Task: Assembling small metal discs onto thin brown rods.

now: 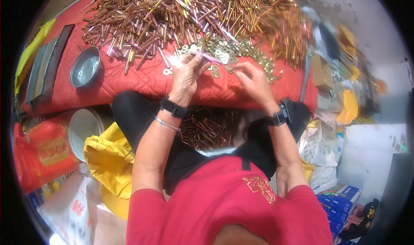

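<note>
Nearest the camera is the person's red shirt (215, 202), with a gold pattern on the chest, above black trousers (189, 163). Ahead of it, the left hand (187, 78) pinches a shiny pinkish rod (211, 58) between thumb and fingers, a narrow grip. This rod lies over the loose washers (223, 53), its free end pointing to the right, toward the other hand. The right hand (253, 80) is just beside the washers, fingers bent and close together; whether they hold anything cannot be told.

To the right of the washers are small gold pieces (261, 60), too small to make out clearly. Behind them a large heap of rods (194, 12) spreads across a red quilted cloth (142, 84). On the cloth's left part stands a metal bowl (98, 77), well apart from the hands.

Each wrist wears a black band, and the left also has a bracelet (166, 123). Lower down, between the legs, lie more rods (205, 131). On the left are a yellow bag (108, 148) and a red bag (41, 152); blue boxes (340, 206) stand at lower right.
</note>
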